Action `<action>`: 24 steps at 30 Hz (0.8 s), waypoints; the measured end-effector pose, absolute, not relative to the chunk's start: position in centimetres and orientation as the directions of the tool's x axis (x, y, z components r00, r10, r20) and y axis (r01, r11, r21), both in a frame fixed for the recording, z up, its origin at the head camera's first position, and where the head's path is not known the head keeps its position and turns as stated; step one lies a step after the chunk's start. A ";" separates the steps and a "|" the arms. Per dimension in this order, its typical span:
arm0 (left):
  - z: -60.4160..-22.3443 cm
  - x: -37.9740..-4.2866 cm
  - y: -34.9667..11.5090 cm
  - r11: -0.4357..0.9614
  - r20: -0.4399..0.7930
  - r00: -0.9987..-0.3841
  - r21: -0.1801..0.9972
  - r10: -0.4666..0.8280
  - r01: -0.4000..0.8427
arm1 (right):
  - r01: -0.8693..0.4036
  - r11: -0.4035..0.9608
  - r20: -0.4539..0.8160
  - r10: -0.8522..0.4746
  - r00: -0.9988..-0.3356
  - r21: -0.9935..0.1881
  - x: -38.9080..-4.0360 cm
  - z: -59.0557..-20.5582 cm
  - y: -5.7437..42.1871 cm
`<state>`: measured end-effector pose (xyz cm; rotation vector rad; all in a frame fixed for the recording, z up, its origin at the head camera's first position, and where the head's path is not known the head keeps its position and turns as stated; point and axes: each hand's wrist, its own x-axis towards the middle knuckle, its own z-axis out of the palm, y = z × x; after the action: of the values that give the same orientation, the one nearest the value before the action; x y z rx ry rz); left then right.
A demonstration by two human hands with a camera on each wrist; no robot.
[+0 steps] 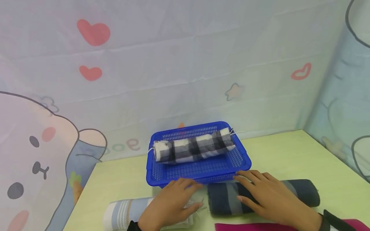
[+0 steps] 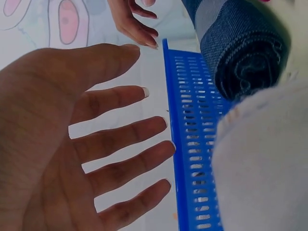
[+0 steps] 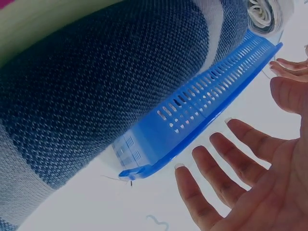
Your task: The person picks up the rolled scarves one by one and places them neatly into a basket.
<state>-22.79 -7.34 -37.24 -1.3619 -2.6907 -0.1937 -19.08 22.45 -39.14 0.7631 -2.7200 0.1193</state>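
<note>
A blue plastic basket (image 1: 199, 178) stands at the back of the table, holding a rolled black, white and grey checked cloth (image 1: 195, 147) with fringe strings. My left hand (image 1: 173, 203) hovers over the right end of a rolled light blue and white striped cloth (image 1: 130, 210), fingers spread and holding nothing. Above a rolled navy and grey cloth (image 1: 228, 199) is my right hand (image 1: 268, 199), its fingers loosely extended. Both wrist views show spread fingers with nothing between them; the navy roll (image 3: 106, 82) fills much of the right wrist view.
A magenta cloth (image 1: 248, 227) lies along the near edge, partly out of frame. The pale yellow-green table (image 1: 277, 150) meets a printed fabric backdrop (image 1: 185, 70) behind the basket, and another hanging sheet (image 1: 341, 112) borders its right side.
</note>
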 end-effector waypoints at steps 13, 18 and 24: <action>-38.2 -21.9 -5.5 0.537 0.106 -0.541 0.069 0.834 0.841 | -0.413 0.907 0.106 -0.404 -0.909 -0.087 -18.0 -39.0 22.5; -39.2 -21.2 -4.4 0.517 0.015 -0.518 0.021 0.855 0.856 | -0.382 0.917 0.009 -0.384 -0.923 -0.110 -17.6 -39.2 22.2; -40.3 -21.2 -3.6 0.477 -0.066 -0.475 0.030 0.878 0.878 | -0.418 0.904 0.022 -0.418 -0.908 -0.093 -17.0 -39.9 22.5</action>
<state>-21.23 -3.63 -40.34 -1.6439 -2.7613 0.0133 -17.02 22.54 -39.89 0.6727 -3.0632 0.1510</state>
